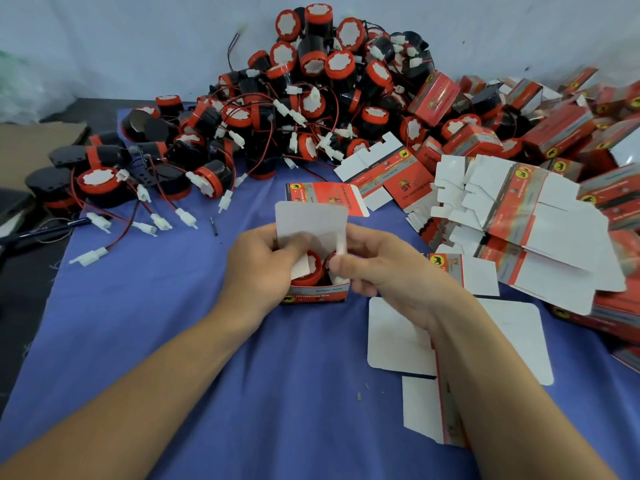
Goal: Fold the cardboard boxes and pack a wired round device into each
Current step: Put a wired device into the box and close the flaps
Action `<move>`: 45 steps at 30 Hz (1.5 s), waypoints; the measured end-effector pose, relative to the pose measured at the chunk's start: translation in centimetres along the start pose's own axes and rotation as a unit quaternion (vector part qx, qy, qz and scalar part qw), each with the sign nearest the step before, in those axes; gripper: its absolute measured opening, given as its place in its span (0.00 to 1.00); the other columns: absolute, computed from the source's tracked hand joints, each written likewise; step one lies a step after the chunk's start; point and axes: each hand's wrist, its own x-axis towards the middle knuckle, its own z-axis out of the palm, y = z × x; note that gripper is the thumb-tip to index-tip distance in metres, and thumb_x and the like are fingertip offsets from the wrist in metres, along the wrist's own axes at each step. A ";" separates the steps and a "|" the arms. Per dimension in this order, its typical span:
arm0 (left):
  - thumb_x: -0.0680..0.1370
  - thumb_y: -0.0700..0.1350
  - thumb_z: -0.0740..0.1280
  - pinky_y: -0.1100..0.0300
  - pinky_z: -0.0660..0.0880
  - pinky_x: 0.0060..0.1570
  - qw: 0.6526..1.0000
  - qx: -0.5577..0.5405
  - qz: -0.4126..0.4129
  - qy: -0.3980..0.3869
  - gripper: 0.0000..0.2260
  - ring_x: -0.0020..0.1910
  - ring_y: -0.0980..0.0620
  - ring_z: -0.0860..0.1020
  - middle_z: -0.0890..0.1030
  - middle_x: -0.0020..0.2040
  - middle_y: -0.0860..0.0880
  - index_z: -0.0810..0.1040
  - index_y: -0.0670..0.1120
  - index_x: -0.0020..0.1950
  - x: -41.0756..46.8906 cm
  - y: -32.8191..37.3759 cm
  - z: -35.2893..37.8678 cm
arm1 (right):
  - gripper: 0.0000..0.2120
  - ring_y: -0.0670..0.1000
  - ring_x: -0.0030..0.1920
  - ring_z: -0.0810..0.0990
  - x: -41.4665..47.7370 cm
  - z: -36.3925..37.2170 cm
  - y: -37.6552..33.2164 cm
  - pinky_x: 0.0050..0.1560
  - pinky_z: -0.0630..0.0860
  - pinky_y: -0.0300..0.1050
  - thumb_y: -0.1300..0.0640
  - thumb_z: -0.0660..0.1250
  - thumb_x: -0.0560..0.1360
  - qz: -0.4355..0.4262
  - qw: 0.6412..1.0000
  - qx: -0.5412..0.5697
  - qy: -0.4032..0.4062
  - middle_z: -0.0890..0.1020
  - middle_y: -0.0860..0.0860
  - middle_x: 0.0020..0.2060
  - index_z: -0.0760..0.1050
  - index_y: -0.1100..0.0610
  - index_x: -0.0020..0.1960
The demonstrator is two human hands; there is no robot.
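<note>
Both hands meet at an open box [318, 295] standing on the blue surface [173, 323]. The left hand [256, 268] grips its left side, thumb on a side flap. The right hand [377, 271] pinches a white piece at the right edge. A red-topped device [310, 271] sits inside, with the lid [310, 220] upright. More devices [311, 98] are heaped behind, and flat boxes [512, 216] lie to the right.

A blue cloth [166, 327] covers the desk right up to the pale wall [138, 36] behind. Off the cloth's left edge lie a brown cardboard sheet [34, 147] and a dark pen-like tool [48, 231]. There's blurred, crumpled plastic [24, 88] in the back left corner, and a small dark pin [214, 226] lies on the cloth.
</note>
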 end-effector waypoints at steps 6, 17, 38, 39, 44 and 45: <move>0.73 0.53 0.68 0.46 0.83 0.47 1.000 -0.021 -0.001 0.023 0.08 0.43 0.54 0.85 0.87 0.41 0.57 0.87 0.56 0.45 -0.4 0.0 0.0 | 0.14 0.44 0.35 0.74 -0.4 0.3 -0.3 0.34 0.72 0.36 0.43 0.63 0.81 0.024 0.998 -0.061 -0.008 0.84 0.42 0.49 0.76 0.36 0.66; 0.81 0.38 0.68 0.51 0.83 0.50 0.991 -0.111 -0.025 -0.070 0.13 0.50 0.51 0.87 0.89 0.49 0.52 0.87 0.54 0.50 0.1 -0.6 -0.6 | 0.14 0.39 0.31 0.79 1.2 1.9 0.2 0.30 0.72 0.32 0.64 0.69 0.78 0.010 0.990 -0.043 0.137 0.87 0.42 0.41 0.86 0.47 0.53; 0.69 0.49 0.83 0.62 0.74 0.64 0.935 0.142 0.108 -0.306 0.19 0.64 0.70 0.76 0.81 0.62 0.69 0.87 0.63 0.58 2.2 1.0 -6.1 | 0.25 0.44 0.51 0.83 -1.9 0.0 -2.8 0.54 0.80 0.41 0.51 0.77 0.71 0.011 0.950 -0.311 0.007 0.83 0.44 0.61 0.78 0.32 0.63; 0.68 0.49 0.83 0.63 0.73 0.62 0.929 0.176 0.124 -0.302 0.22 0.63 0.72 0.75 0.79 0.63 0.72 0.85 0.66 0.59 2.1 1.1 -6.2 | 0.27 0.44 0.50 0.84 -1.8 0.1 -2.8 0.54 0.81 0.43 0.52 0.78 0.69 0.015 0.948 -0.318 0.014 0.83 0.45 0.61 0.78 0.33 0.65; 0.62 0.63 0.75 0.69 0.77 0.55 0.919 0.224 0.156 -0.282 0.25 0.57 0.76 0.77 0.76 0.60 0.78 0.79 0.74 0.59 1.4 1.5 -6.1 | 0.28 0.41 0.40 0.82 -1.4 1.1 -2.1 0.44 0.78 0.37 0.56 0.81 0.66 0.012 0.938 -0.334 0.090 0.85 0.40 0.46 0.81 0.37 0.63; 0.62 0.63 0.74 0.69 0.77 0.56 0.921 0.229 0.161 -0.270 0.24 0.58 0.76 0.76 0.77 0.60 0.77 0.80 0.73 0.59 1.3 1.6 -6.0 | 0.27 0.39 0.38 0.81 -1.3 1.2 -2.0 0.40 0.75 0.32 0.57 0.80 0.66 0.007 0.936 -0.335 0.112 0.83 0.39 0.41 0.82 0.37 0.60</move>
